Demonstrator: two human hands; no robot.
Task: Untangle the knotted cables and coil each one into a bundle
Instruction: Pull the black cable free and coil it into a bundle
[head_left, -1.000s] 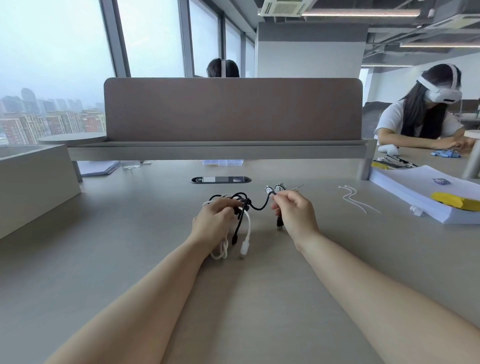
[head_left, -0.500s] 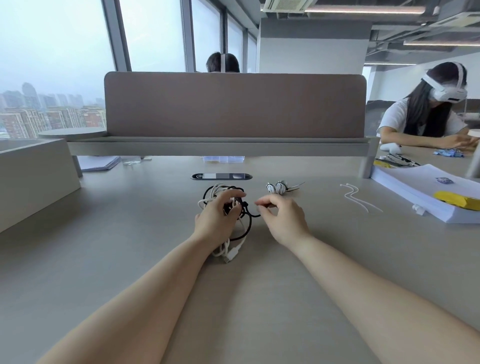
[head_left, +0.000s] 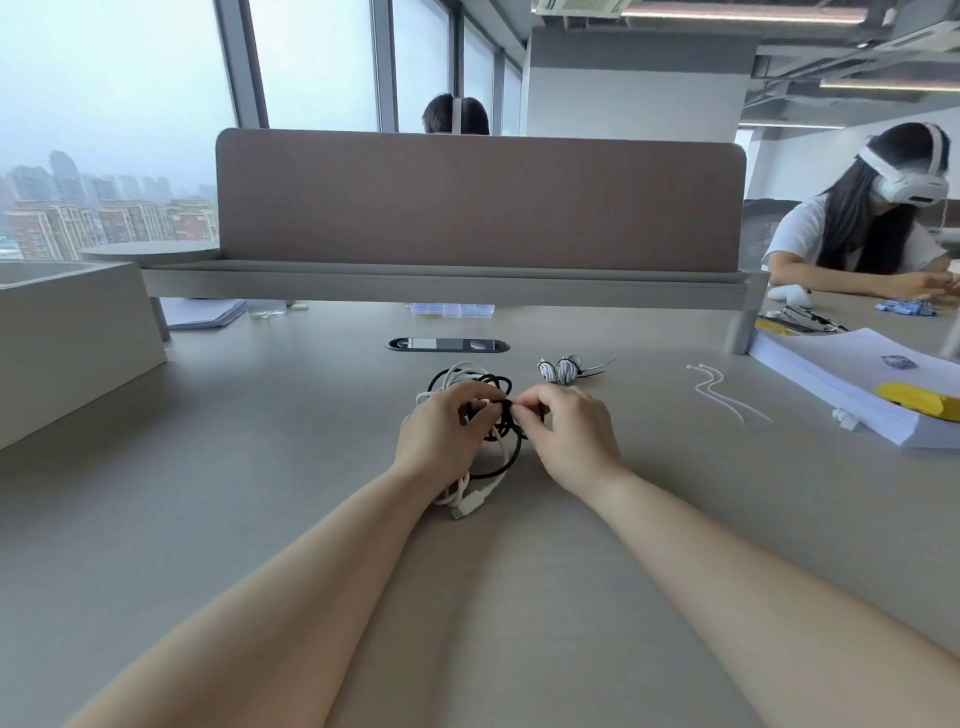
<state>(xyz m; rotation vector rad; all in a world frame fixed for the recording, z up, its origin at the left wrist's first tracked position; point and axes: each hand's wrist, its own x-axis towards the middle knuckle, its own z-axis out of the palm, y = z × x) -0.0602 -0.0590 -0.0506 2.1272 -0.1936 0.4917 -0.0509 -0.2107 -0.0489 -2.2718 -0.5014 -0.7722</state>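
Smooth grey tabletop (head_left: 218, 545) fills most of the view, and two bare arms reach out over it from the near edge. Around the middle of the tabletop the two hands meet over a tangle of black and white cables (head_left: 485, 457) that lies on the top. The left hand (head_left: 441, 441) has its fingers curled round the tangle and holds it. The right hand (head_left: 571, 441) pinches a thin black cable (head_left: 515, 453) between thumb and first finger (just where the two hands nearly touch). A white plug end (head_left: 470, 508) sticks out of the tangle on the near side, close by the left wrist.

A bit farther back and to the right, two small round bundles of grey and white cable (head_left: 558, 369) lie side by side. Farther right lie two thin white zip ties (head_left: 727, 397). Near the right edge sits a thick stack of white paper (head_left: 841, 379) with a yellow thing (head_left: 919, 402) on top. Behind the tangle a long black oval cable hole (head_left: 447, 344) is set in the tabletop. At the far edge stands a wide brown divider wall (head_left: 478, 202). A person in a white headset (head_left: 872, 223) sits past the far right corner. Big windows (head_left: 104, 93) show a grey, misty city.
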